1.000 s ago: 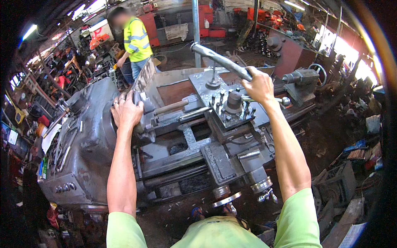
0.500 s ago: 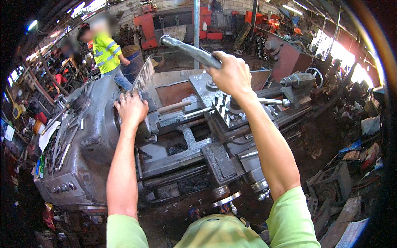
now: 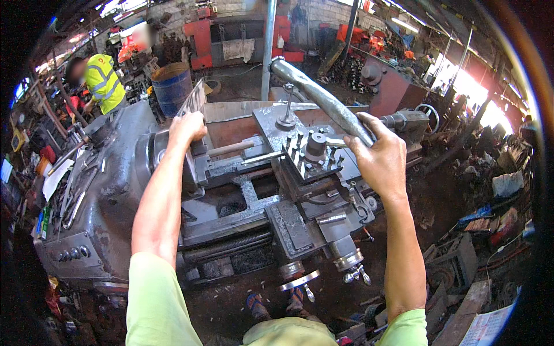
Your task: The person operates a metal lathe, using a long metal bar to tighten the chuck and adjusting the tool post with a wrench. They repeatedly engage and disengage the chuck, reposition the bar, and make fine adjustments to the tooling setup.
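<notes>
A grey metal lathe [image 3: 115,190] fills the middle of the view, its headstock at nine o'clock and its carriage handwheel [image 3: 297,281] at six. On its chuck [image 3: 190,144], at about ten o'clock, rests the left hand [image 3: 187,127], fingers curled over a flat metal plate [image 3: 193,99] standing edge-up there. The right hand [image 3: 378,158], at two o'clock, is closed round a long grey steel bar [image 3: 323,99] that slants up toward twelve, over the tool post [image 3: 314,151]. The step in hand looks like steadying the plate in the chuck while levering with the bar; the next move probably calls for a firm, controlled pull, left hand holding the plate true.
</notes>
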{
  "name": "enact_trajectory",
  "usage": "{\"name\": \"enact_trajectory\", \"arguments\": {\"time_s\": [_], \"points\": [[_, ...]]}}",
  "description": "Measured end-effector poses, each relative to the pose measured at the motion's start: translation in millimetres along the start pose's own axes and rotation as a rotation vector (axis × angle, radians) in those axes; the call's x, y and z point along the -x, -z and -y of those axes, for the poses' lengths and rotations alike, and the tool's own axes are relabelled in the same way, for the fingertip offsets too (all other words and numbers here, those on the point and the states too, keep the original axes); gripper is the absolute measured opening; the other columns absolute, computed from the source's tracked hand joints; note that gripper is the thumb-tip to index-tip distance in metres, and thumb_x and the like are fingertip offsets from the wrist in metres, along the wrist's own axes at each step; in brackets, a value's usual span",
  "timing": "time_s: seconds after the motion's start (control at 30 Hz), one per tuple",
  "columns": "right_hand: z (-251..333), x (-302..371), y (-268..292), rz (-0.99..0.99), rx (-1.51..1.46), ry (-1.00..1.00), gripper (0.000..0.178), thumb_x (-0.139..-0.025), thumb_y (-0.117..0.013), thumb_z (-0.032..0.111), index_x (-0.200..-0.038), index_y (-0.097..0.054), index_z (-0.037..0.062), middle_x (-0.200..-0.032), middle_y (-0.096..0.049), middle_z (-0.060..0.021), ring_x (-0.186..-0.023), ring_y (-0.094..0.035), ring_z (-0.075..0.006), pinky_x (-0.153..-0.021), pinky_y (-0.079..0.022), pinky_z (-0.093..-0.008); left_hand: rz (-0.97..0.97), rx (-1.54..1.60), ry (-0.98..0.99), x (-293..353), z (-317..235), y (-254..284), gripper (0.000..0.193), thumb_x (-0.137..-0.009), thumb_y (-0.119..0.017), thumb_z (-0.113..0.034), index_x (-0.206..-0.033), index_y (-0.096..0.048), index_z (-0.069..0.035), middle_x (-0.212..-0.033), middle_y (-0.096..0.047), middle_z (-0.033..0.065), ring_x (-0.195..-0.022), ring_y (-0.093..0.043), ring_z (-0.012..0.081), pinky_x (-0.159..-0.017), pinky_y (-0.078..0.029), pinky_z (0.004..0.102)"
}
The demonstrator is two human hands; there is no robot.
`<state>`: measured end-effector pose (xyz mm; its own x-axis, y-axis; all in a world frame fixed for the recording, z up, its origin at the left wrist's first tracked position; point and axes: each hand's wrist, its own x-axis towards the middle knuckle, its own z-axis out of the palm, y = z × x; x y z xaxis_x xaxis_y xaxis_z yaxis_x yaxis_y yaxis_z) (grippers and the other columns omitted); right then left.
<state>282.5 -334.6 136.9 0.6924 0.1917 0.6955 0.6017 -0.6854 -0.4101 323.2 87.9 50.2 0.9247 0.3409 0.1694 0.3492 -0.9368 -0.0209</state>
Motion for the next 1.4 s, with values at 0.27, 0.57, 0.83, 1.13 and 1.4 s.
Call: {"name": "enact_trajectory", "arguments": {"time_s": [0.27,0.57,0.83,1.13,1.4], "points": [[1,-13,-35,0.046,-0.025,0.048,0.042,-0.077,-0.078,0.023,-0.116,-0.07,0.0099,-0.1,-0.073,-0.0187,-0.093,-0.07,-0.0381,-0.083,-0.053,-0.0457,-0.426,0.063,0.039,171,-67,-103,0.036,-0.075,-0.078,-0.029,-0.104,-0.069,-0.008,-0.154,-0.036,0.0194,-0.148,-0.025,0.0362,-0.11,-0.03,0.0599],[0,-28,-60,0.127,0.059,0.015,0.041,-0.078,-0.077,0.026,-0.117,-0.07,0.0158,-0.099,-0.072,-0.0179,-0.095,-0.069,-0.0389,-0.084,-0.053,-0.0485,0.025,0.669,0.034,205,-63,-109,0.024,-0.088,-0.068,-0.025,-0.1,-0.075,-0.005,-0.102,-0.073,0.0195,-0.096,-0.07,0.037,-0.089,-0.054,0.043],[13,-33,-87,0.226,0.132,-0.025,0.042,-0.079,-0.073,0.029,-0.12,-0.069,0.0194,-0.103,-0.072,-0.0168,-0.097,-0.069,-0.0386,-0.085,-0.054,-0.0511,-0.65,0.224,-0.129,110,3,-9,0.057,-0.083,-0.072,-0.034,-0.133,-0.059,-0.011,-0.132,-0.06,0.018,-0.129,-0.05,0.0352,-0.109,-0.035,0.052],[28,-37,-120,0.35,0.174,-0.094,0.046,-0.078,-0.077,0.031,-0.122,-0.069,0.0194,-0.106,-0.073,-0.0153,-0.099,-0.069,-0.0371,-0.087,-0.054,-0.0486,-0.57,-0.191,-0.14,106,-37,-42,0.016,-0.085,-0.066,-0.027,-0.088,-0.069,-0.012,-0.095,-0.063,0.0077,-0.104,-0.058,0.0245,-0.103,-0.035,0.0531],[25,-42,-110,0.302,0.179,-0.093,0.045,-0.079,-0.077,0.03,-0.122,-0.069,0.0194,-0.105,-0.073,-0.0144,-0.099,-0.07,-0.0363,-0.085,-0.055,-0.0478,-0.695,-0.056,0.044,171,-77,-168,0.037,-0.075,-0.075,-0.029,-0.107,-0.067,-0.014,-0.158,-0.033,0.0142,-0.14,-0.033,0.0317,-0.1,-0.033,0.0528]]}}
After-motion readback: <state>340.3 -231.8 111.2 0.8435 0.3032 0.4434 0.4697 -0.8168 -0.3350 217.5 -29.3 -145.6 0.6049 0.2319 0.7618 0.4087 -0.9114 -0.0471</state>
